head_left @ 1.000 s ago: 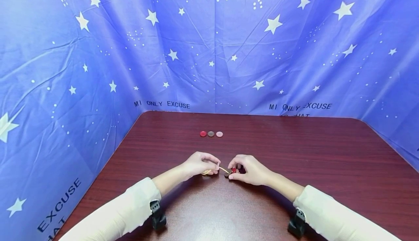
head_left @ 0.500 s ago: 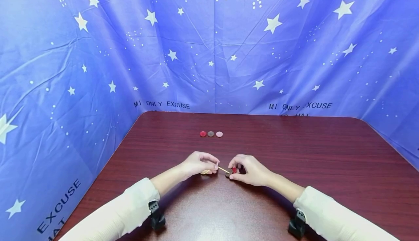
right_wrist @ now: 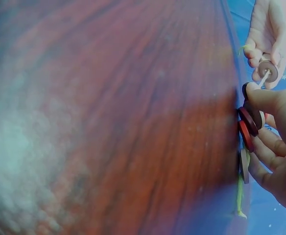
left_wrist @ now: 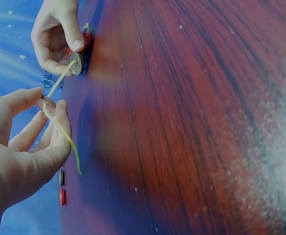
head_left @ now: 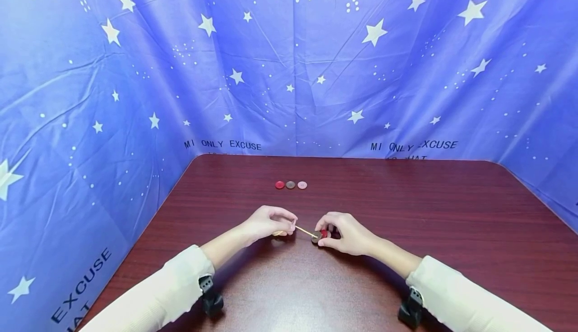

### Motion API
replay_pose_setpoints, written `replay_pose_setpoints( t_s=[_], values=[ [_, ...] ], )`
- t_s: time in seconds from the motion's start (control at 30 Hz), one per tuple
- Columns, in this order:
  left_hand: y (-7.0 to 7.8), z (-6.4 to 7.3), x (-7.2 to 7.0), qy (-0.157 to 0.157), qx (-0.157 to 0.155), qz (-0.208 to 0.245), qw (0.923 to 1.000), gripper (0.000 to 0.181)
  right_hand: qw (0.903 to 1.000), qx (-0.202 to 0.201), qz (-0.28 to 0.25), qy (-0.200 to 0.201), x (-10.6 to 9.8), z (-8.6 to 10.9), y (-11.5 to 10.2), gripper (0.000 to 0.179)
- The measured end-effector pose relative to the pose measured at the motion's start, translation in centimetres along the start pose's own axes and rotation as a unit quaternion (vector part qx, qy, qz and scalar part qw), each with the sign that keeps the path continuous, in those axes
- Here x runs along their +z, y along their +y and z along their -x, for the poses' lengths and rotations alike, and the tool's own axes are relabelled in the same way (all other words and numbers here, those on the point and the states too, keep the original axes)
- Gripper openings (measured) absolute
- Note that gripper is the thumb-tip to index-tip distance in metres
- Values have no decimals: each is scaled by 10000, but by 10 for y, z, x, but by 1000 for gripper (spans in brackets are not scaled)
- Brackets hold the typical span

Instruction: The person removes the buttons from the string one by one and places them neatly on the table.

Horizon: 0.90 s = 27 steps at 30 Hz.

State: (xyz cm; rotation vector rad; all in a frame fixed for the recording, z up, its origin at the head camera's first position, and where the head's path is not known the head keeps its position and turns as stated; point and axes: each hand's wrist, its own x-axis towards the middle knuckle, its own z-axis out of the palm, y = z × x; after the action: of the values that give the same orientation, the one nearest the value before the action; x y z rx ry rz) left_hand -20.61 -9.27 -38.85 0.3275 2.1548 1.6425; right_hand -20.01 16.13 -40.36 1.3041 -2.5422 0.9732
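Observation:
In the head view my left hand (head_left: 265, 225) pinches a pale pink button (head_left: 295, 223) between thumb and fingers. A yellow cord (head_left: 306, 231) runs through it; the cord's loose end (left_wrist: 76, 152) hangs past the left fingers in the left wrist view. Opposite, my right hand (head_left: 346, 235) grips a row of buttons strung on the same cord. The brown button (left_wrist: 76, 63) at its front faces the left hand, with the cord coming out of its holes. Behind it are a red button (right_wrist: 246, 135) and others, partly hidden by the fingers. A knotted cord end (right_wrist: 240, 211) dangles below the row.
Farther back on the dark red wooden table (head_left: 406, 196) a red button (head_left: 280, 185), a brown button (head_left: 290, 185) and a pink button (head_left: 302, 185) lie flat in a line. A blue starry curtain (head_left: 289, 61) surrounds the table's back and sides.
My left hand has moved left, away from the right hand, and the cord between them is longer and straighter. The brown button has turned to face left. My right hand has barely moved.

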Motion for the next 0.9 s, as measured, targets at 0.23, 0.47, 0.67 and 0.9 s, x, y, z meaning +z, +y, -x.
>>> replay_pose_setpoints(
  t_s=[0.23, 0.47, 0.67, 0.9],
  values=[
    [-1, 2, -5, 11, 68, -116, 9999, 36, 10000, 38, -29, -9, -1, 0, -1, 18],
    [-2, 4, -10, 11, 111, -139, 9998, 37, 9999, 61, -82, 26, 0, 1, -1, 19],
    [-1, 6, -14, 57, 143, -103, 9998, 37, 9999, 57, -77, 41, 0, 1, -1, 20],
    [1, 10, -20, 119, 195, -131, 9997, 38, 9999, 112, -79, 5, -1, 0, -2, 21]
  ],
)
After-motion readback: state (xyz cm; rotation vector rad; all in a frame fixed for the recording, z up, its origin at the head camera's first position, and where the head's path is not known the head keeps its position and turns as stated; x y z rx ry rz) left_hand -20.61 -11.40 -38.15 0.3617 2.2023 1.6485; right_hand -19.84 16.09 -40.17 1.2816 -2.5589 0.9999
